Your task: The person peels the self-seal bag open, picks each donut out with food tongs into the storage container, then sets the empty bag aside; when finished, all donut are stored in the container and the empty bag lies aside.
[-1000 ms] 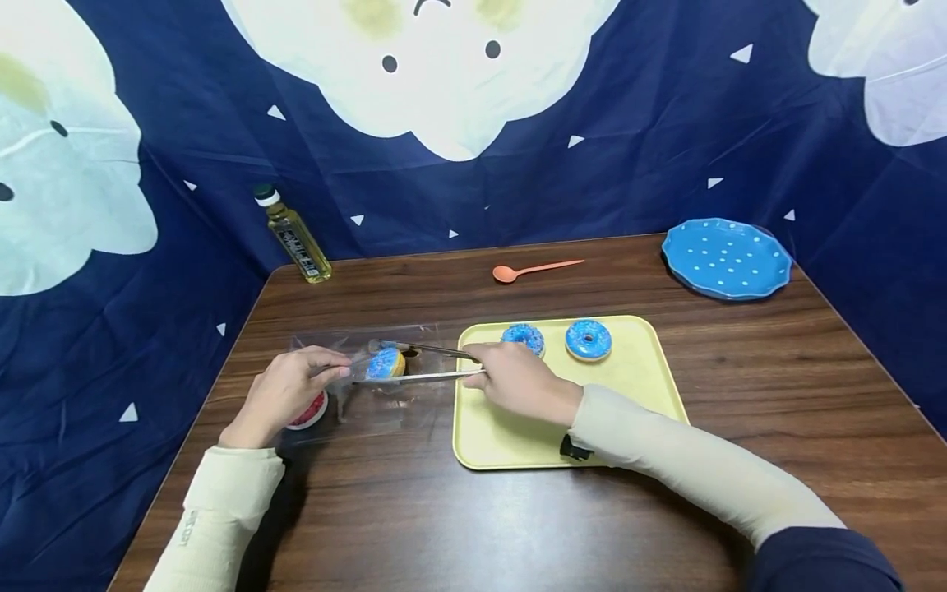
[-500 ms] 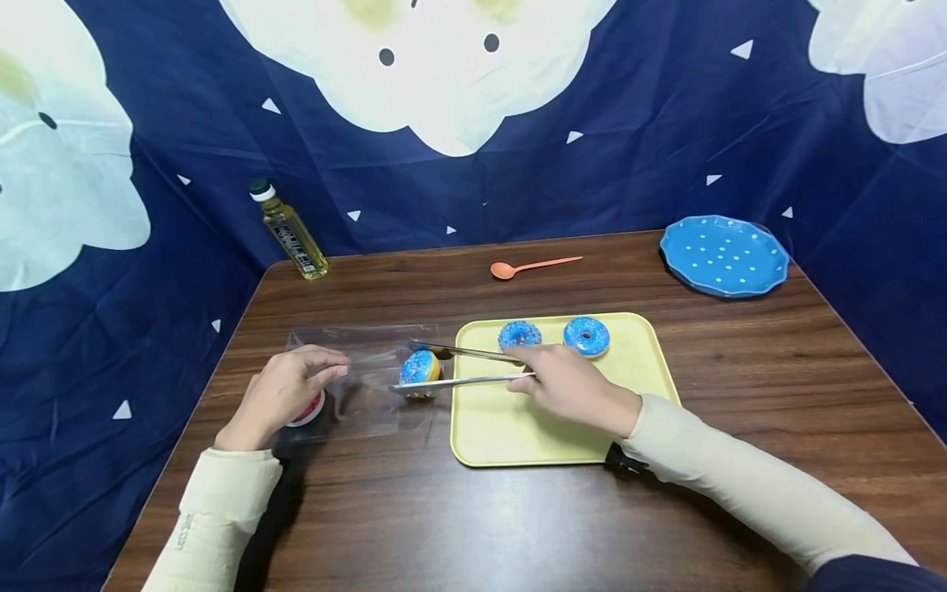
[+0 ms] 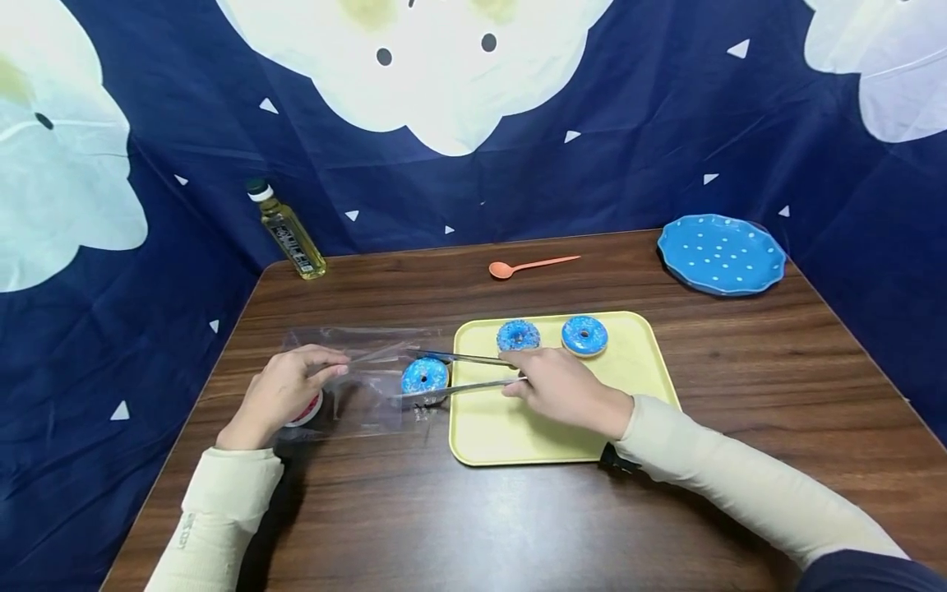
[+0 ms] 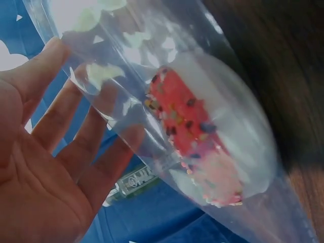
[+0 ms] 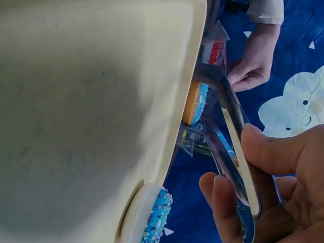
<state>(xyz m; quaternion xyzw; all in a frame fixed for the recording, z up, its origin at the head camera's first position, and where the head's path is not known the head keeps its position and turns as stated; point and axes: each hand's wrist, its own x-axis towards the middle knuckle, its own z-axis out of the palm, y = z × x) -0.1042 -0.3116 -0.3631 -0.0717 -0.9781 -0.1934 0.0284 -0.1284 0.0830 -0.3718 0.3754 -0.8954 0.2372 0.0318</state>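
Note:
My left hand (image 3: 274, 399) pinches the upper edge of a clear plastic bag (image 3: 377, 419), raising it off the table. Inside the bag sits a red donut (image 4: 182, 116) with sprinkles, mostly hidden by the left hand in the head view. The right hand (image 3: 565, 390) grips metal tongs (image 3: 481, 386), their tips reaching into the bag's mouth. Between the spread tong arms a blue donut (image 3: 414, 372) lies flat, left of the yellow tray (image 3: 533, 444). In the right wrist view, that blue donut (image 5: 197, 104) appears edge-on beyond the tray rim.
Two more blue donuts, one sprinkled donut (image 3: 508, 331) and one glossier donut (image 3: 573, 330), sit along the tray's far side. Behind are an oil bottle (image 3: 294, 242), an orange spoon (image 3: 501, 270) and a blue dotted plate (image 3: 721, 255).
The tongs and right hand moved right, then slightly back left. The blue donut, earlier tilted deeper in the bag, shifted right and now lies flat. My left hand keeps its place.

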